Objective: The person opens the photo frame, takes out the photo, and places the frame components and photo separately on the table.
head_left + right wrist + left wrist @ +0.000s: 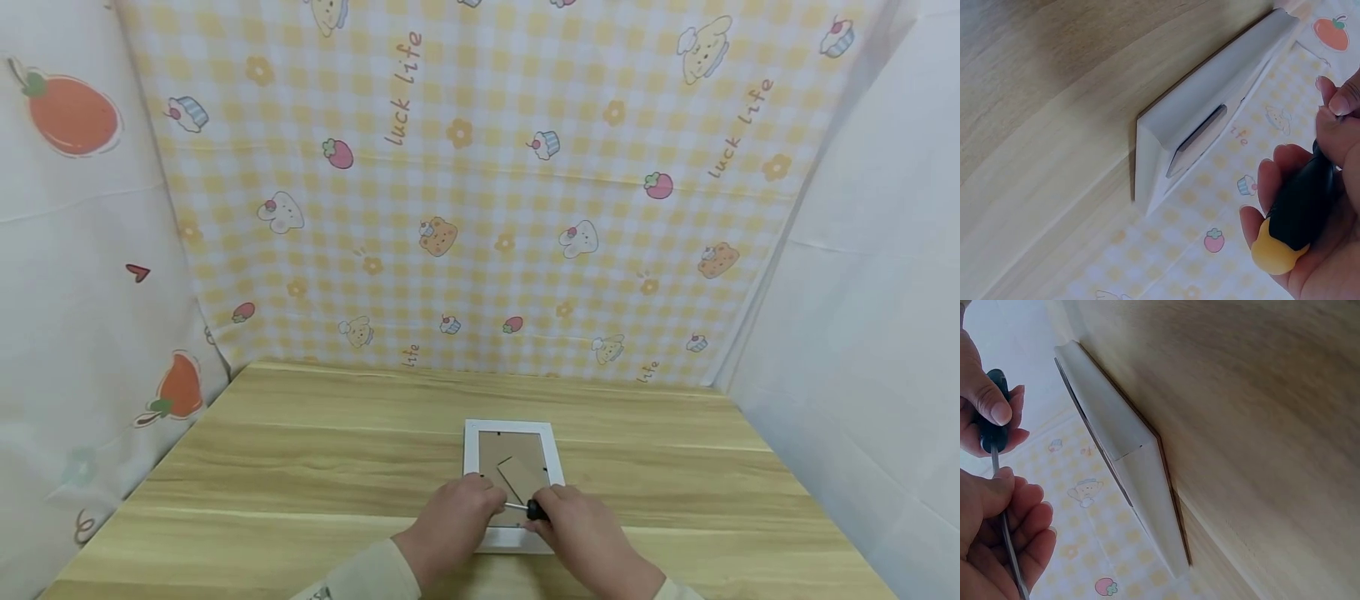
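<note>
Two hands are being used on one screwdriver [536,510]: its handle [1300,206] is being gripped by the right hand [588,533] while its shaft [1008,540] is being pinched by the left hand [456,518], presumably for steadiness. At lower centre of the head view, the frame [517,446] beneath is being supported back-up by the table [300,467], likely for access. More shaft is being shown in the left wrist view; the yellow end [1275,253] is being revealed only in the right.
</note>
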The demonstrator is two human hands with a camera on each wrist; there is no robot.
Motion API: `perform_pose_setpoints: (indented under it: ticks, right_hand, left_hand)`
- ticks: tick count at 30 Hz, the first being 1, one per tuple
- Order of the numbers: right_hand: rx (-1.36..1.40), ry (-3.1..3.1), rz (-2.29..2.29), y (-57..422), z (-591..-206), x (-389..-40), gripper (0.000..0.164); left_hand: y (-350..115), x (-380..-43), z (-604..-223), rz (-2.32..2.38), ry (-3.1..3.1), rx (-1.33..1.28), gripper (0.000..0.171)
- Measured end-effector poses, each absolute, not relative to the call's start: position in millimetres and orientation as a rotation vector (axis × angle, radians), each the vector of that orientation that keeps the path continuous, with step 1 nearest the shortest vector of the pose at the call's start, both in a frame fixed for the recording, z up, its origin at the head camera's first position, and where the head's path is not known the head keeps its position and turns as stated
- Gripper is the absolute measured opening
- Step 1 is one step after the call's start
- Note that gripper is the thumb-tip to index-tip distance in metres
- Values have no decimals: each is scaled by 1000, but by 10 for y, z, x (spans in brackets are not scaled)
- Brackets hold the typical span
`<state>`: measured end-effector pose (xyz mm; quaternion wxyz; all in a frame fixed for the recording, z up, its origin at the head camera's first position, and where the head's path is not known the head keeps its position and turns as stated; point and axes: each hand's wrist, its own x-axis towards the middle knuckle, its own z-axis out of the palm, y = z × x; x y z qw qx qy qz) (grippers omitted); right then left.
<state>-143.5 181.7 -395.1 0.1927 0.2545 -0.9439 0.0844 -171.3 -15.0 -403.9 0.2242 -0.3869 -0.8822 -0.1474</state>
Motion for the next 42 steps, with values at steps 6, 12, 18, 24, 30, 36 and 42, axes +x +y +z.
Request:
perform_pose_setpoints:
  ticks: [6,12,18,24,30,36,42]
  right_hand:
    - [755,-2650,278,1809,-3918,-1462,19]
    - [823,-2615,321,1818,-3873,-1504,18]
    - [851,-2609,289,1839,-3871,-1532,18]
    - [831,-2659,266,1833,-3852,-1547,19]
    - [823,-2660,202,1834,-3829,-1552,19]
    - [787,-2662,204,1876,-3835,-1568,18]
    - [781,-2628,220,1956,-3851,-1567,19]
  left_hand:
    - [-174,-1716,-4051,-426,-2420,-1056,6]
    - [-208,-1725,-4061,-480,-2389,-1049,9]
    - [-208,-1735,-4057,-493,-2400,-1040,11]
    - [-199,-1731,-4027,-493,-2440,-1030,12]
    - [-201,-1741,-4019,-493,-2493,-1023,10]
    - [-239,-1780,-4030,-475,-2557,-978,14]
    - [-271,-1822,-4041,-490,-2560,-951,16]
